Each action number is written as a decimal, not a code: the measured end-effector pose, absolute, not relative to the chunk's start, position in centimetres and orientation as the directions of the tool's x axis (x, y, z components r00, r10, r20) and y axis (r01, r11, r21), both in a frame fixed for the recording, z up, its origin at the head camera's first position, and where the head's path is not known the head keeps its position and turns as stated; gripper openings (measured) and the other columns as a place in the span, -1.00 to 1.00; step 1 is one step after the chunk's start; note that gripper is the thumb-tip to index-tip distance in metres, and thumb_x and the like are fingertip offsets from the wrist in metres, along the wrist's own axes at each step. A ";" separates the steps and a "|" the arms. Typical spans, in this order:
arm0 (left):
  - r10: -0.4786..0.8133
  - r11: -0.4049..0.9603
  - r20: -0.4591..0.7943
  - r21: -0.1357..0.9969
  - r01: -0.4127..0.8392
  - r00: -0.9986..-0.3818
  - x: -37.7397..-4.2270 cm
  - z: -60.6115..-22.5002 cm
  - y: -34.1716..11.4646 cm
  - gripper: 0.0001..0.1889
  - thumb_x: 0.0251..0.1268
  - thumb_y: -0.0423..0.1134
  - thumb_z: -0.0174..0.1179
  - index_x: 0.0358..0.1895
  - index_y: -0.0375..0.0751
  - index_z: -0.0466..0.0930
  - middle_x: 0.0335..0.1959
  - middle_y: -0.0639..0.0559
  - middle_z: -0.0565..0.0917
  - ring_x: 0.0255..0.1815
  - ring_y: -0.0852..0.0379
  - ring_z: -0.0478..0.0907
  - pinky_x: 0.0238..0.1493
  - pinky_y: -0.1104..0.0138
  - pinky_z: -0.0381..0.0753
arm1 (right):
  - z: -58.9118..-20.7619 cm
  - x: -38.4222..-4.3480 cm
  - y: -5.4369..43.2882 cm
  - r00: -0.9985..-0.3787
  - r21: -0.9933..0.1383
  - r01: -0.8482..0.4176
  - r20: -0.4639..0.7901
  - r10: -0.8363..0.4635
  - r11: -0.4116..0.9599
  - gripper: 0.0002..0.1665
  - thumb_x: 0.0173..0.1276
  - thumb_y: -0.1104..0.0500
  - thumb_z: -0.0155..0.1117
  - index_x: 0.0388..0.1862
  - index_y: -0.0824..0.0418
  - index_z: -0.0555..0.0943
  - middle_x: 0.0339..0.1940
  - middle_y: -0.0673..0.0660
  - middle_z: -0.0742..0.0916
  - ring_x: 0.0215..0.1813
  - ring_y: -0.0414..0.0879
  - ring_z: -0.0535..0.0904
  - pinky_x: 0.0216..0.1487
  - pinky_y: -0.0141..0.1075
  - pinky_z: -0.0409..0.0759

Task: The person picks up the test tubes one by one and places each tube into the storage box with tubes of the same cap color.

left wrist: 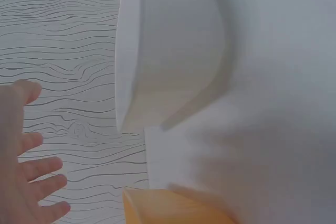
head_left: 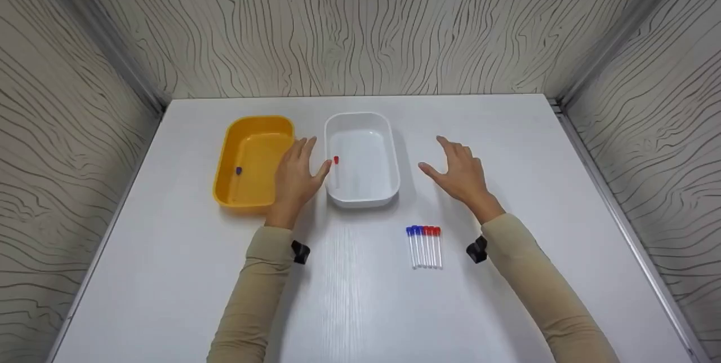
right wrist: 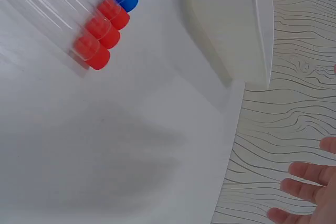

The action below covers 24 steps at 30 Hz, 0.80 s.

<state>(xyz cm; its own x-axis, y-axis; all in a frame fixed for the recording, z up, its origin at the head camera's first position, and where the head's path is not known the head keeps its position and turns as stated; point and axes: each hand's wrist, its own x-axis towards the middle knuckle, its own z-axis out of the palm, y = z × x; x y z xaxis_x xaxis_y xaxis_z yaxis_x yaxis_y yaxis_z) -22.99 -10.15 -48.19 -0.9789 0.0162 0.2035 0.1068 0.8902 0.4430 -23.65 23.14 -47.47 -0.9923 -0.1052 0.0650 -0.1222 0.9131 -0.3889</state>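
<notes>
My left hand (head_left: pixel 297 176) hovers between the orange tray (head_left: pixel 221 182) and the white tray (head_left: pixel 362 203), fingers spread and holding nothing. My right hand (head_left: pixel 461 174) is over the table to the right of the white tray, thumb apart from the fingers, also holding nothing. A blue-capped tube (head_left: pixel 239 171) lies in the orange tray. Inside the white tray, along its left wall, is a red-capped tube (head_left: pixel 336 160). Several clear tubes (head_left: pixel 425 247) lie side by side in front of the right hand, blue caps on the left and red caps (right wrist: pixel 100 51) on the right.
The white table (head_left: pixel 360 306) is bounded by wood-patterned panels (head_left: pixel 349 25) at the back and both sides. Both trays stand toward the back, the orange one left of the white one. Each wrist wears a small black camera (head_left: pixel 301 252).
</notes>
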 end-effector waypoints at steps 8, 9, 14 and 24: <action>0.041 0.745 0.134 0.656 0.120 -0.990 -22.0 -50.5 -10.3 -0.41 0.35 0.04 0.13 0.39 -0.04 0.32 0.38 -0.11 0.42 0.43 -0.07 0.37 0.47 0.06 0.34 | -48.7 -21.7 23.2 -0.989 -0.465 -0.140 0.029 -0.143 0.874 -0.10 0.30 -0.30 0.15 0.48 0.10 0.21 0.19 0.32 0.57 0.16 0.20 0.49 0.13 0.12 0.56; 0.043 0.727 0.119 0.677 0.112 -0.992 -21.9 -50.7 -10.4 -0.41 0.35 0.04 0.13 0.39 -0.03 0.31 0.39 -0.11 0.41 0.44 -0.07 0.36 0.48 0.06 0.32 | -48.9 -21.5 23.2 -0.988 -0.473 -0.148 0.025 -0.155 0.868 -0.12 0.31 -0.28 0.16 0.48 0.10 0.22 0.16 0.32 0.58 0.14 0.19 0.50 0.10 0.10 0.57; 0.053 0.607 0.034 0.793 0.060 -0.998 -21.7 -52.2 -10.2 -0.40 0.33 0.04 0.16 0.41 0.00 0.30 0.41 -0.10 0.39 0.44 -0.09 0.35 0.49 0.01 0.30 | -49.8 -20.5 23.9 -0.977 -0.500 -0.187 0.007 -0.212 0.846 -0.20 0.33 -0.21 0.19 0.43 0.15 0.29 0.05 0.30 0.62 0.03 0.13 0.54 -0.01 0.00 0.62; 0.105 0.439 -0.070 0.898 -0.017 -0.992 -22.2 -55.4 -10.1 -0.23 0.24 0.03 0.26 0.49 0.09 0.13 0.53 -0.04 0.22 0.54 -0.11 0.20 0.54 0.00 0.19 | -52.4 -18.5 25.7 -0.935 -0.636 -0.205 -0.099 -0.342 0.744 -0.20 0.24 -0.11 0.34 0.35 0.26 0.37 -0.22 0.17 0.66 -0.29 -0.15 0.48 -0.30 -0.41 0.45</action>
<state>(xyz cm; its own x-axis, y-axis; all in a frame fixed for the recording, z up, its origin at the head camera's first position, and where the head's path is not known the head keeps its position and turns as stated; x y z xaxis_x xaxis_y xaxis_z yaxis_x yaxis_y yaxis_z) -22.20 -10.07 -55.45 -0.9920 0.1049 -0.0702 -0.0171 0.4393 0.8982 -18.49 25.70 -52.40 -0.9346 -0.3416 -0.0989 -0.2046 0.7440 -0.6361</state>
